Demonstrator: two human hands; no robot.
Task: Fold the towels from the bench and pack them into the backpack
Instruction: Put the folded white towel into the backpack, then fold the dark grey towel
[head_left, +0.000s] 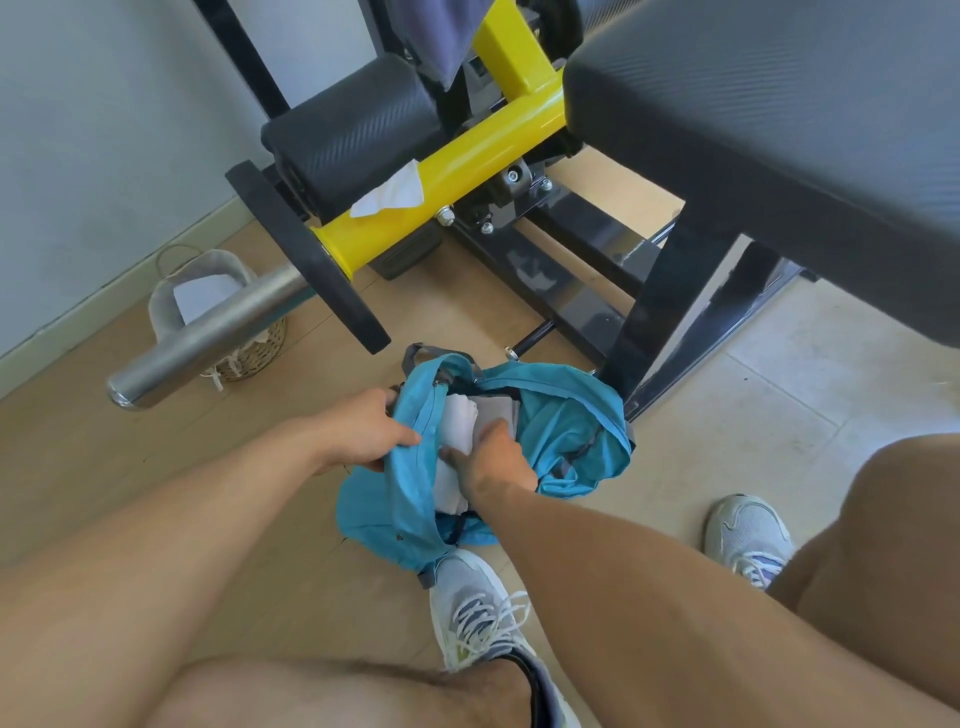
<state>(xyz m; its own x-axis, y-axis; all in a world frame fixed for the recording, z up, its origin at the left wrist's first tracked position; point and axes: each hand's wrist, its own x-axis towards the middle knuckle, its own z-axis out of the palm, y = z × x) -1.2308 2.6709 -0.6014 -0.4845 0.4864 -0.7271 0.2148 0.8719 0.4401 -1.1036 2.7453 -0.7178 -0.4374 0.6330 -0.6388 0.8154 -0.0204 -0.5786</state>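
Observation:
A blue backpack (561, 436) lies open on the floor between my feet and the bench. My left hand (369, 431) grips the left edge of its opening and holds it apart. My right hand (493, 457) reaches into the opening and grips a folded white towel (460, 423) that sits partly inside. A grey towel (498, 408) lies deeper in the bag beside the white one. A dark blue-grey towel (447, 36) hangs over the machine at the top. The black padded bench (779, 104) fills the upper right.
A yellow and black gym machine (467, 145) with a steel bar (208, 338) juts out over the floor at left. A white wipe (389, 192) lies on the yellow beam. A woven basket (208, 312) stands by the wall. My shoes (483, 613) flank the bag.

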